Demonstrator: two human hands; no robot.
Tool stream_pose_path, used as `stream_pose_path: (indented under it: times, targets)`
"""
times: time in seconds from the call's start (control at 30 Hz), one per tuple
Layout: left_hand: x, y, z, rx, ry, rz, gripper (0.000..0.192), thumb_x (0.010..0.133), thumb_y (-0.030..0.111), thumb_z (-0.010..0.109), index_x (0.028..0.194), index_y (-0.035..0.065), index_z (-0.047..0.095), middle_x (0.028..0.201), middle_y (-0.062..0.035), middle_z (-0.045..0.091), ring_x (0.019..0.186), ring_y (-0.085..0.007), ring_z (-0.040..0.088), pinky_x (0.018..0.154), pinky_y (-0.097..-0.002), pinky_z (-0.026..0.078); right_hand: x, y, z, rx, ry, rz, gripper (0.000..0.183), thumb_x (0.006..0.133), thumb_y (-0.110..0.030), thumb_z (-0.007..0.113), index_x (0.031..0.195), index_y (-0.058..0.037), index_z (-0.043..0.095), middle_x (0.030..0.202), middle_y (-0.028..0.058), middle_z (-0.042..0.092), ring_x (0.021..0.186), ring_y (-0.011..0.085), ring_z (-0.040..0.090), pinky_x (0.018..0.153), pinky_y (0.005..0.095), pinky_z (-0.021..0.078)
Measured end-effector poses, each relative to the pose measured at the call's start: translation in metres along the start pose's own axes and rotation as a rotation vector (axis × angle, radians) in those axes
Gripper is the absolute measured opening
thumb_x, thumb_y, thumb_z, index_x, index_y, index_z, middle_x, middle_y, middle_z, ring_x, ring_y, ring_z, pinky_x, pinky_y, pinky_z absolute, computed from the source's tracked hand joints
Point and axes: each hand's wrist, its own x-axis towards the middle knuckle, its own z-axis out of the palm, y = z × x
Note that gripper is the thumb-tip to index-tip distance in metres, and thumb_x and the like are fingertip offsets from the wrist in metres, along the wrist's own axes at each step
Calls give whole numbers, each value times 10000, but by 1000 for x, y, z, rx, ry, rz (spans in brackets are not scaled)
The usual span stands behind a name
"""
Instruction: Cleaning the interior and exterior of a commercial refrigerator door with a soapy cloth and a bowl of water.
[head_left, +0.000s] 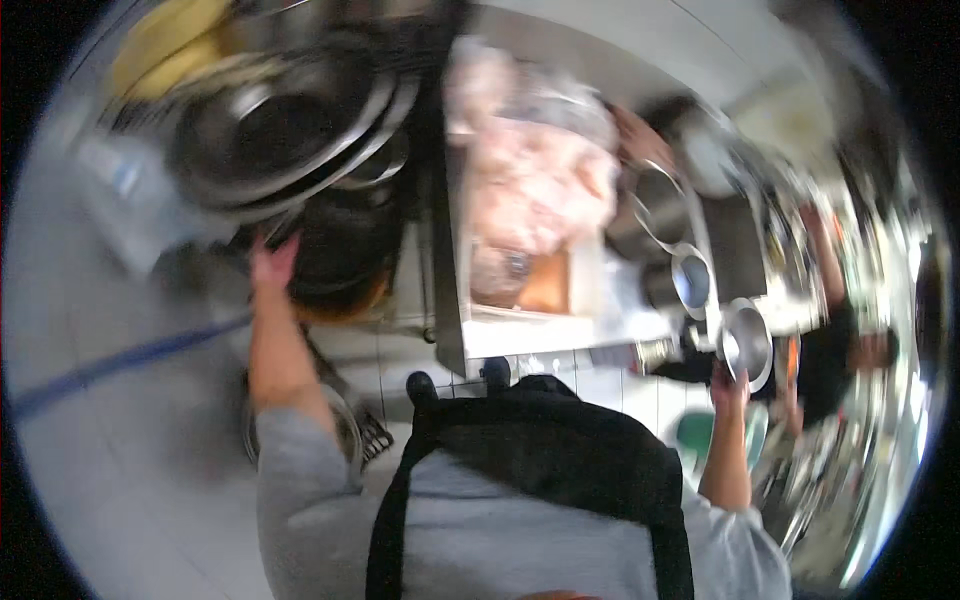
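At the right, my right hand (729, 386) grips the rim of a shiny metal bowl (748, 341), which is tilted on its side. My left hand (275, 262) is stretched out to the left, at the lower edge of a stack of wide dark pans (277, 135). Its fingers look spread against a dark, blurred part, and whether they grip it is unclear. Just right of that hand sits a large blackened pot (341, 240). Between my arms, a white-rimmed container (525, 334) holds pale pink raw meat (540, 187), partly under clear plastic.
Metal pots (660, 202) and a smaller metal container (691, 281) line the counter beyond the meat. A person in dark clothes (825, 360) stands at the right, near a green stool (697, 431). A blue hose-like strip (135, 360) crosses the left side.
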Motion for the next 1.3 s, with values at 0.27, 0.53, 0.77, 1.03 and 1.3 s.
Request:
stream_pose_path:
  times: [0.27, 0.53, 0.77, 1.03, 1.3]
  targets:
    - [76, 7, -30, -76, 6, -156, 527, 977, 181, 390, 1409, -52, 201, 1486, -233, 171, 1345, -428, 239, 1060, -524, 370, -120, 28, -18, 271, 535, 343, 404, 968, -294, 415, 1257, -14, 385, 1086, 212, 547, 923, 371, 583, 792, 484, 546]
    - [17, 18, -91, -2, 244, -85, 380, 856, 18, 412, 1186, -170, 404, 1205, -304, 466, 1132, -449, 465, 978, -498, 472, -109, 80, -20, 389, 617, 282, 414, 983, -253, 338, 1319, -12, 356, 1198, 234, 507, 968, 383, 585, 758, 477, 559]
    - [-159, 15, -121, 26, 458, -14, 407, 853, 30, 424, 1210, -163, 397, 1212, -282, 491, 1098, -431, 507, 896, -472, 529, -38, 160, -65, 500, 702, 323, 418, 975, -308, 303, 1227, -5, 442, 1056, 213, 583, 810, 367, 633, 653, 472, 588]
    - [-446, 67, -130, 473, 618, 559, 333, 803, 78, 547, 1109, -50, 514, 1035, -164, 559, 898, -302, 566, 772, -388, 530, -8, 265, -205, 199, 617, 598, 309, 844, -142, 421, 1124, -92, 541, 1017, 139, 592, 754, 263, 600, 542, 378, 514]
    - [-608, 99, 54, 553, 93, 600, 133, 873, 81, 578, 982, 6, 575, 998, -77, 605, 910, -167, 570, 819, -275, 504, 19, 283, -230, 235, 789, 779, 262, 875, -127, 422, 1081, -20, 542, 982, 165, 577, 722, 278, 602, 514, 388, 548]
